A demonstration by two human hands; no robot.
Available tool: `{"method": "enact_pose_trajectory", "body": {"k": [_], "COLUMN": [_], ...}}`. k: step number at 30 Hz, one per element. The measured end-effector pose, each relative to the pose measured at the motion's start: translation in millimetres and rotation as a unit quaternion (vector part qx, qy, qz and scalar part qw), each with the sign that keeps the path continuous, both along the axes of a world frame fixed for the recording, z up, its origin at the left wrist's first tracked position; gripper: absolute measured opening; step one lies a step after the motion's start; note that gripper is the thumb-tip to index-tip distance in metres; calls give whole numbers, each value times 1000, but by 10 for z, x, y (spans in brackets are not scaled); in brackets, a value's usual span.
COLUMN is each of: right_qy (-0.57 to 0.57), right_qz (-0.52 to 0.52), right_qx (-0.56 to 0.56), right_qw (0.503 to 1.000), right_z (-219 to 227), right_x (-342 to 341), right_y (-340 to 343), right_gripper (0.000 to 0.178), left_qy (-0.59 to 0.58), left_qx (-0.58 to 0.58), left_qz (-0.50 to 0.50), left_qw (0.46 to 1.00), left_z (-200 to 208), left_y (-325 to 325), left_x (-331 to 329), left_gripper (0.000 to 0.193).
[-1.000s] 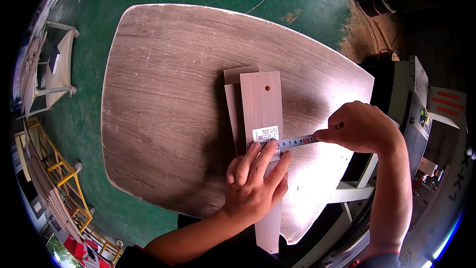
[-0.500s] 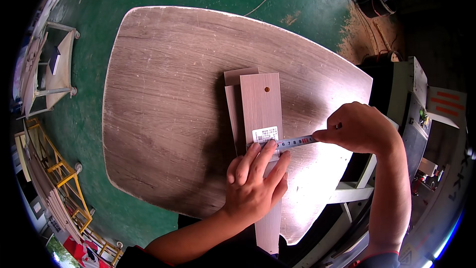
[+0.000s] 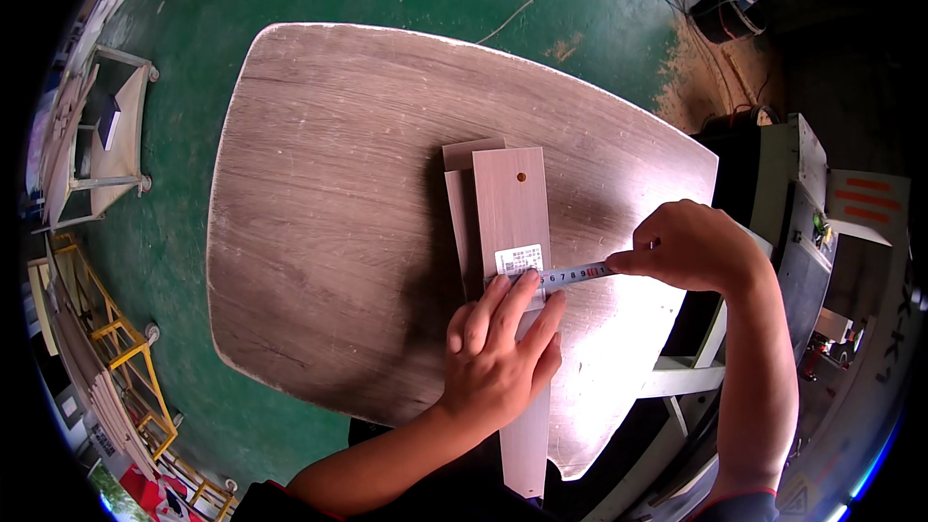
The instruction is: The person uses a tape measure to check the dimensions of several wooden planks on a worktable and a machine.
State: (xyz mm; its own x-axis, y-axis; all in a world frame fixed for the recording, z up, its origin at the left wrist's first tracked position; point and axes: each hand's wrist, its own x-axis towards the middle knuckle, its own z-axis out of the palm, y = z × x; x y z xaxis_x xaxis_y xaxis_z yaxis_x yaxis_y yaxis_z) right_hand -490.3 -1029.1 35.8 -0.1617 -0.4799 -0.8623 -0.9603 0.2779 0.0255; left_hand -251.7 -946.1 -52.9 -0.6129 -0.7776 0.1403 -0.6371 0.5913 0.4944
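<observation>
A long wood-grain board (image 3: 512, 208) with a round hole near its far end lies on top of other boards (image 3: 462, 222) on the table. A white label (image 3: 519, 259) is stuck on its face. My left hand (image 3: 503, 358) lies over the board with fingers spread, its fingertips pressing on the blade of a tape measure (image 3: 575, 275) just below the label. The blade runs across the board and out past its right edge. There my right hand (image 3: 691, 246) is closed in a pinch on the blade's other end.
The wood-grain table (image 3: 319, 203) has a pale, worn rim. A wheeled white cart (image 3: 116, 145) and a yellow trolley (image 3: 126, 353) stand at the left on the green floor. Machinery (image 3: 797, 193) borders the table's right side; a dark bucket (image 3: 725, 12) and cables are at the far right.
The view has shifted slightly. Both hands, the tape and the boards keep nearly the same places relative to each other.
</observation>
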Motion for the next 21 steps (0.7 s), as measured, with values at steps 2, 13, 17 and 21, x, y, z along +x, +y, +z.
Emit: {"method": "enact_pose_trajectory", "body": {"k": [2,13,17,21], "right_qy": [0,-42,-143,-203], "right_qz": [6,-77,-108,-200], "right_qx": [-1,-138,-233,-260], "right_qw": [1000,987,956,923], "right_z": [1,74,-33,-41], "right_x": [2,17,45,241], "right_y": [-2,357,929,1569], "right_gripper": [53,42,36,36], "left_qy": [4,115,201,224], "left_qx": [0,-15,66,108], "left_qz": [1,-58,-101,-112], "left_qw": [1000,991,972,962], "left_z": [-2,86,290,364], "left_y": [1,-66,-22,31], "left_x": [1,163,478,821], "left_gripper": [40,37,31,23]}}
